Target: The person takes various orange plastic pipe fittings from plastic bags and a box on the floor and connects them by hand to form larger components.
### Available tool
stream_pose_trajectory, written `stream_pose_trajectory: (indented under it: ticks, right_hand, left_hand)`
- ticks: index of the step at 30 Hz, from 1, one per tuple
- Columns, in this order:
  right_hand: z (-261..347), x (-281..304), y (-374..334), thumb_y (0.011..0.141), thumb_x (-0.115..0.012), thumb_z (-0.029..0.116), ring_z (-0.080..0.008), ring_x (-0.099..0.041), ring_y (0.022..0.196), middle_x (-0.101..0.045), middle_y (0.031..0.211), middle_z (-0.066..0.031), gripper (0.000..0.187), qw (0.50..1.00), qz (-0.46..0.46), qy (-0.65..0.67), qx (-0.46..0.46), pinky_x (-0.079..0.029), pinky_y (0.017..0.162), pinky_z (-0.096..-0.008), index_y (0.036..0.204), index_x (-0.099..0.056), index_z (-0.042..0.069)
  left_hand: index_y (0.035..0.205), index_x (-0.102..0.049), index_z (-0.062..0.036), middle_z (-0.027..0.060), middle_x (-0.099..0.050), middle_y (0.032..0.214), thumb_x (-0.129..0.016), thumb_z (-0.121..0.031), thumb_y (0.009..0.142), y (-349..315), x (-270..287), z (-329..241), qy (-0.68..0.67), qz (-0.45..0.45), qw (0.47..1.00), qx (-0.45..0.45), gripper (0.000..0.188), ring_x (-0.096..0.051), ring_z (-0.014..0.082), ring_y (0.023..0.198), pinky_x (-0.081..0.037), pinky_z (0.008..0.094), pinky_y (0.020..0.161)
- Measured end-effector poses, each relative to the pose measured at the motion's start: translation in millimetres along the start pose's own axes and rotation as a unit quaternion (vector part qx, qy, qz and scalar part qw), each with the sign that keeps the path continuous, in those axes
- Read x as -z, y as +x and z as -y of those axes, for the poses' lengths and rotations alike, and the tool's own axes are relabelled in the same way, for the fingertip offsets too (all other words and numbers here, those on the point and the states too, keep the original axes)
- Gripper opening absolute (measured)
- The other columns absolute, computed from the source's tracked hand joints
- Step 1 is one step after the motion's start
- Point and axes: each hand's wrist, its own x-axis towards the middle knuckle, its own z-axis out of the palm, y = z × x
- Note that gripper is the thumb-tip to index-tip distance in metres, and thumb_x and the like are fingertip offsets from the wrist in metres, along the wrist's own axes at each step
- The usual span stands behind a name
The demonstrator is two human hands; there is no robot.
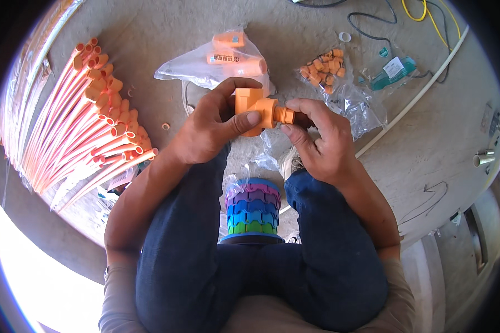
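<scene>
My left hand (203, 130) is closed around an orange plastic tee pipe fitting (247, 102), held above the floor in front of my knees. Its thumb lies across the front of the body, and the other fingers are behind it. In my right hand (326, 141), thumb and fingertips pinch the outer end of a small orange threaded plug (284, 115). The plug's inner end meets the fitting's side opening, with some thread showing outside. How deep it sits is hidden inside the fitting.
A clear bag of large orange fittings (228, 40) lies ahead, and several small orange plugs (325, 66) lie to its right. Long orange pipes (89, 111) are bundled at left. A white pipe (414, 102) crosses the right side. Between my legs stands a multicoloured stool (253, 208).
</scene>
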Motion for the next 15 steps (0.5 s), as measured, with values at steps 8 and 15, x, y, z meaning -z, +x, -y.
stream_pose_trajectory:
  ticks: [8,15]
  right_hand:
    - [-9,21,-3,0.094,-0.071,0.022,-0.0278,-0.065,0.061,-0.064,0.075,-0.0142,0.027,0.963,0.203,-0.115,-0.132,-0.05,0.056,-0.0357,0.108,-0.061,0.001]
    - [6,5,0,0.099,-0.064,0.028,-0.0298,-0.059,0.053,-0.058,0.062,-0.0133,0.029,0.999,-0.02,0.022,-0.039,-0.045,0.05,-0.0397,0.088,-0.062,0.001]
  left_hand:
    - [0.137,-0.042,0.005,0.0153,-0.063,0.112,-0.072,-0.026,0.096,0,-4,-2,0.001,0.019,1.0,-0.005,0.06,-0.065,0.0183,0.101,-0.056,0.0321,0.088]
    - [0.136,-0.041,0.0041,0.0142,-0.063,0.109,-0.074,-0.026,0.094,2,-3,-2,0.011,0.01,1.0,-0.015,0.061,-0.065,0.0173,0.099,-0.057,0.0314,0.084]
